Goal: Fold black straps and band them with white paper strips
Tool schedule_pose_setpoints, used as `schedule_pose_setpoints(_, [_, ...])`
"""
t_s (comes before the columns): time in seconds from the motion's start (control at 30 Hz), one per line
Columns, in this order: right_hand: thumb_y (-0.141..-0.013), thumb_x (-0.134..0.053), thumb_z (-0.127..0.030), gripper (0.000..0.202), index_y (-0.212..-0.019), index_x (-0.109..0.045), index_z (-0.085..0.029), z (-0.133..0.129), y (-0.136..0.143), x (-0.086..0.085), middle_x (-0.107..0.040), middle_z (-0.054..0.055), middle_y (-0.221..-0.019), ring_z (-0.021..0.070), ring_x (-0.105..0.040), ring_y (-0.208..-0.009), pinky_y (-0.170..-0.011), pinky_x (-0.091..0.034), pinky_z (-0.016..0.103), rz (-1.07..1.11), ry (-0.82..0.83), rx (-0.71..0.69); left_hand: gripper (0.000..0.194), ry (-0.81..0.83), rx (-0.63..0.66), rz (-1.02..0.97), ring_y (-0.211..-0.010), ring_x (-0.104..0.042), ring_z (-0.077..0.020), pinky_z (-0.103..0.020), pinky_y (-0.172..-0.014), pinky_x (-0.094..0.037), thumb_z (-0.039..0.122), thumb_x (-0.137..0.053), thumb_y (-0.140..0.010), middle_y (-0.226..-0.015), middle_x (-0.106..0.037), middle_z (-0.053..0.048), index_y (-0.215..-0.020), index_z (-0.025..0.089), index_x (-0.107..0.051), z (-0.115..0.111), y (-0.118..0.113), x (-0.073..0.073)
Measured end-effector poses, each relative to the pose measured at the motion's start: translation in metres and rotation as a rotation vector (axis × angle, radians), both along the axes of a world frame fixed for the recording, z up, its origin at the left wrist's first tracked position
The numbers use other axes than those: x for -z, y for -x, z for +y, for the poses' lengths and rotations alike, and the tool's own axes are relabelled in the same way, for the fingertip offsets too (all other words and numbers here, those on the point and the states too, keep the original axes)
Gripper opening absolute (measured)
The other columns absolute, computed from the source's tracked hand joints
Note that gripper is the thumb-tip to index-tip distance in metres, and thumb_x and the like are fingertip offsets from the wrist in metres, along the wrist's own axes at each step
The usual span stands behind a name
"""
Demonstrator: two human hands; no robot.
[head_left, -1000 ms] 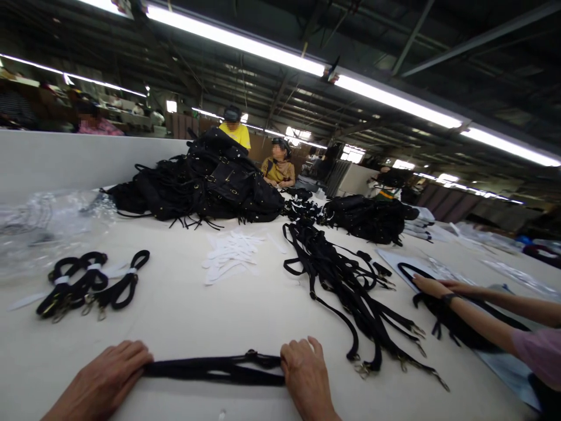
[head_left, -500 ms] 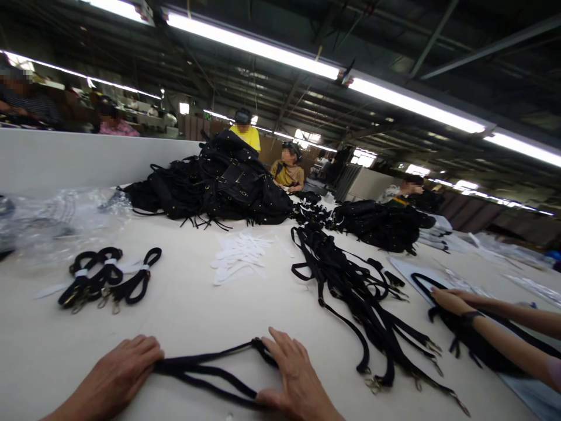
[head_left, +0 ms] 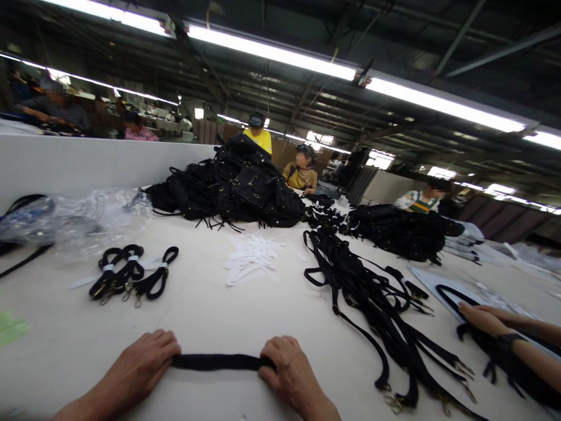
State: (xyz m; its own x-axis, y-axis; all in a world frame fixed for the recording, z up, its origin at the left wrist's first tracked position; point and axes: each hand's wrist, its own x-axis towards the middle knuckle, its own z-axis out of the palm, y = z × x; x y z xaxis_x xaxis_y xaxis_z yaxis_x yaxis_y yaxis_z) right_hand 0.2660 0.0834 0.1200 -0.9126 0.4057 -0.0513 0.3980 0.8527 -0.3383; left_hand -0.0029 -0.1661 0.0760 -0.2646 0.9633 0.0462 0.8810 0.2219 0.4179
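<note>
A black strap is stretched low over the pale table between my two hands, its layers lying together as one band. My left hand is closed on the left end. The right end is gripped by my right hand, fingers curled over it. Both ends are hidden under the fingers. Beyond my left hand lie three folded black straps with white bands around them and metal clips. Straight ahead is a heap of white paper strips. Right of that spreads a pile of loose black straps with metal hooks.
A large mound of black bags stands at the back, with more black bags to its right. Clear plastic bags lie at left, near a green slip. A co-worker's hands hold a black item at right.
The strap's strands, spread in a loop before, are now drawn together into one flat band. My right hand's fingers have closed from spread to curled. The view has turned slightly left.
</note>
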Motion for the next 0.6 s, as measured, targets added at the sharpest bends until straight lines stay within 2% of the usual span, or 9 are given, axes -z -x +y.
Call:
schedule_pose_setpoints(0.07, [-0.083, -0.065, -0.027, 0.008, -0.090, -0.063, -0.027, -0.004, -0.001, 0.013, -0.066, -0.005, -0.097, 0.0146, -0.058, -0.094, -0.088, -0.039, 0.028, 0.028, -0.064, 0.017, 0.025, 0.006, -0.017, -0.007, -0.092, -0.055, -0.0205, -0.039, -0.085, -0.042, 0.022, -0.039, -0.095, -0.098, -0.063, -0.001, -0.097, 0.029, -0.063, 0.001, -0.002, -0.003])
schedule_pose_setpoints(0.17, [-0.088, -0.058, -0.022, 0.006, -0.088, -0.062, -0.027, -0.005, -0.002, 0.040, -0.065, -0.004, -0.092, 0.0142, -0.057, -0.087, -0.078, -0.037, 0.027, 0.104, -0.161, 0.003, 0.026, 0.024, -0.035, -0.012, -0.094, -0.056, -0.0215, -0.041, -0.088, -0.044, 0.021, -0.039, -0.094, -0.100, -0.063, -0.002, -0.099, 0.028, -0.063, 0.001, -0.002, -0.010])
schedule_pose_setpoints(0.23, [-0.089, -0.056, -0.019, 0.010, -0.088, -0.062, -0.027, -0.003, -0.002, 0.056, -0.064, -0.003, -0.088, 0.0143, -0.055, -0.082, -0.074, -0.035, 0.026, 0.180, -0.220, -0.003, 0.025, 0.027, -0.023, -0.032, -0.101, -0.058, -0.0226, -0.043, -0.093, -0.045, 0.022, -0.043, -0.092, -0.108, -0.064, -0.002, -0.107, 0.031, -0.061, -0.002, 0.002, -0.016])
schedule_pose_setpoints(0.3, [-0.087, -0.058, -0.017, 0.011, -0.085, -0.062, -0.027, 0.000, -0.001, 0.066, -0.063, -0.003, -0.083, 0.0143, -0.054, -0.078, -0.071, -0.033, 0.027, 0.240, -0.266, 0.003, 0.034, 0.006, -0.009, -0.061, -0.116, -0.055, -0.0249, -0.046, -0.103, -0.043, 0.028, -0.052, -0.090, -0.125, -0.062, -0.001, -0.123, 0.036, -0.054, -0.006, 0.005, -0.021])
schedule_pose_setpoints(0.37, [-0.086, -0.058, -0.015, 0.012, -0.081, -0.060, -0.026, 0.001, 0.000, 0.068, -0.062, -0.003, -0.080, 0.0145, -0.053, -0.076, -0.070, -0.031, 0.027, 0.263, -0.293, 0.006, 0.050, -0.031, -0.014, -0.072, -0.130, -0.047, -0.0270, -0.048, -0.112, -0.038, 0.037, -0.059, -0.089, -0.141, -0.054, -0.001, -0.136, 0.039, -0.043, -0.008, 0.002, -0.025])
schedule_pose_setpoints(0.43, [-0.087, -0.057, -0.015, 0.013, -0.079, -0.060, -0.025, 0.000, 0.001, 0.065, -0.062, -0.003, -0.079, 0.0149, -0.053, -0.076, -0.070, -0.031, 0.027, 0.267, -0.308, 0.000, 0.058, -0.068, -0.034, -0.048, -0.137, -0.041, -0.0280, -0.051, -0.116, -0.035, 0.044, -0.058, -0.090, -0.149, -0.048, -0.001, -0.143, 0.040, -0.034, -0.003, -0.010, -0.026])
schedule_pose_setpoints(0.53, [-0.088, -0.055, -0.015, 0.014, -0.080, -0.060, -0.025, -0.002, 0.001, 0.060, -0.062, -0.003, -0.078, 0.0152, -0.054, -0.076, -0.070, -0.032, 0.028, 0.275, -0.323, -0.015, 0.064, -0.112, -0.010, 0.015, -0.139, -0.039, -0.0300, -0.060, -0.116, -0.030, 0.040, -0.056, -0.091, -0.153, -0.043, -0.002, -0.147, 0.040, -0.025, 0.020, -0.044, -0.022])
schedule_pose_setpoints(0.6, [-0.087, -0.055, -0.014, 0.014, -0.080, -0.060, -0.026, -0.001, 0.001, 0.062, -0.062, -0.003, -0.077, 0.0152, -0.054, -0.075, -0.070, -0.032, 0.028, 0.292, -0.338, -0.017, 0.066, -0.140, 0.049, 0.037, -0.139, -0.039, -0.0327, -0.064, -0.115, -0.028, 0.033, -0.060, -0.089, -0.151, -0.045, -0.005, -0.146, 0.037, -0.027, 0.044, -0.068, -0.015])
